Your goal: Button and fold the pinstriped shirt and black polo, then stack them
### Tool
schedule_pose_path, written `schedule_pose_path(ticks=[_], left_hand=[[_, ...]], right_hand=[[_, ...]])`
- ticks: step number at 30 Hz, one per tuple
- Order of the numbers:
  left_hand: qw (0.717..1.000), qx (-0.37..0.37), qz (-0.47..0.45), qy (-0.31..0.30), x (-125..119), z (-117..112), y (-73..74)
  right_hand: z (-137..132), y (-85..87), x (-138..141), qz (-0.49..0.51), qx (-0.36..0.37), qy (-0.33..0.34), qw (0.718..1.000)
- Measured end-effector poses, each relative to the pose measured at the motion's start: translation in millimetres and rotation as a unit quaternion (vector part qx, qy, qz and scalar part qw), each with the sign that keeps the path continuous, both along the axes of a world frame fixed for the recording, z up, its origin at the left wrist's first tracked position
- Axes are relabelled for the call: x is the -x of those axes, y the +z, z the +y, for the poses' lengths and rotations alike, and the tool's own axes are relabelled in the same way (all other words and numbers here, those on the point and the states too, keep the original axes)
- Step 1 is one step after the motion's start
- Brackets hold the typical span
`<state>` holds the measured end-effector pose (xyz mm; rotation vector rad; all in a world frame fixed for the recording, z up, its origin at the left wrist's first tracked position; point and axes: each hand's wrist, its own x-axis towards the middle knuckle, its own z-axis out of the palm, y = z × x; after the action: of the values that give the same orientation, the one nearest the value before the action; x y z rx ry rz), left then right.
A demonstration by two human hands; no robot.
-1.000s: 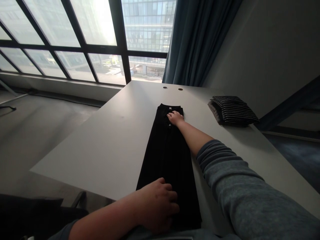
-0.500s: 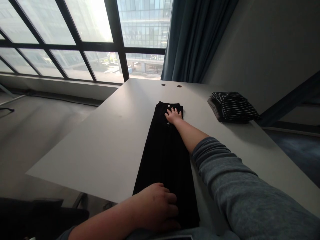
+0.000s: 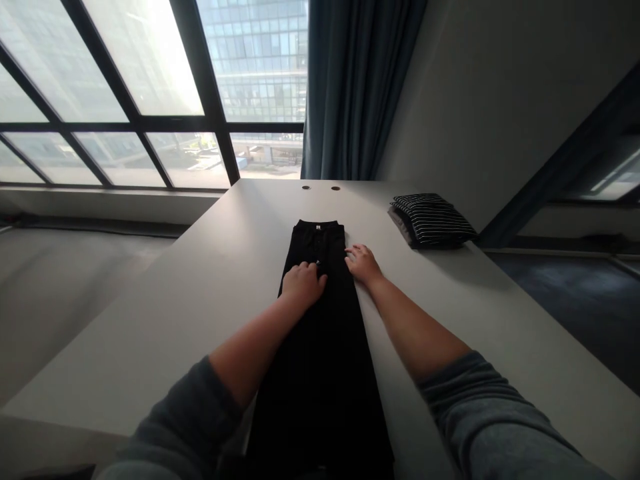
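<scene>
A pair of black trousers (image 3: 320, 373) lies lengthwise on the white table (image 3: 200, 320), the waistband with a small white label at the far end. On the upper part of the trousers rests my left hand (image 3: 304, 283), palm down, thumb apart from the fingers, with nothing held. My right hand (image 3: 364, 263) is open at the right edge of the trousers, its fingertips touching the cloth beside the waist.
Folded clothes (image 3: 433, 220), a black one with white stripes on top, sit in a stack at the table's right edge. Two cable holes (image 3: 335, 189) are near the far edge. Behind stand a blue curtain (image 3: 345, 93) and a large window (image 3: 255, 60).
My left hand has gone from the near end of the trousers up towards the waist. My right hand has slid off the waist area to its right edge. The view has shifted.
</scene>
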<state>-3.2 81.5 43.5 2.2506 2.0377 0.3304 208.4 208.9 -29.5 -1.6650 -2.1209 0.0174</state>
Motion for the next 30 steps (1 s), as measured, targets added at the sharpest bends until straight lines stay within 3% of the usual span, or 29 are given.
schedule_pose_path(ticks=[3, 6, 12, 17, 22, 27, 30], left_hand=[[0.999, -0.002, 0.014, 0.052, -13.9, 48.2, -5.7], [0.998, 0.014, 0.031, 0.060, -20.2, 70.5, -14.9], [0.998, -0.017, 0.011, 0.054, -15.6, 73.8, -29.0], [0.989, 0.000, -0.136, 0.064, -4.6, 83.3, -35.8], [0.970, 0.018, -0.240, 0.030, 2.8, 89.6, -44.4], [0.978, 0.012, -0.209, 0.021, 2.3, 88.1, -44.7], [0.984, 0.004, -0.180, 0.016, 2.2, 88.4, -43.1]], right_hand=[[-12.0, -7.7, -12.1, 0.020, -0.013, -0.010, 1.000], [-15.1, -11.2, -10.6, 0.026, -0.027, 0.019, 0.999], [-3.3, -17.7, 2.6, 0.062, -0.021, 0.074, 0.995], [15.6, -14.7, 11.6, 0.066, -0.041, 0.084, 0.993], [56.2, 4.7, 29.4, -0.029, -0.029, 0.102, 0.994], [106.3, 28.5, 52.5, -0.151, 0.065, 0.112, 0.980], [123.8, 37.3, 59.5, -0.195, 0.081, 0.131, 0.969]])
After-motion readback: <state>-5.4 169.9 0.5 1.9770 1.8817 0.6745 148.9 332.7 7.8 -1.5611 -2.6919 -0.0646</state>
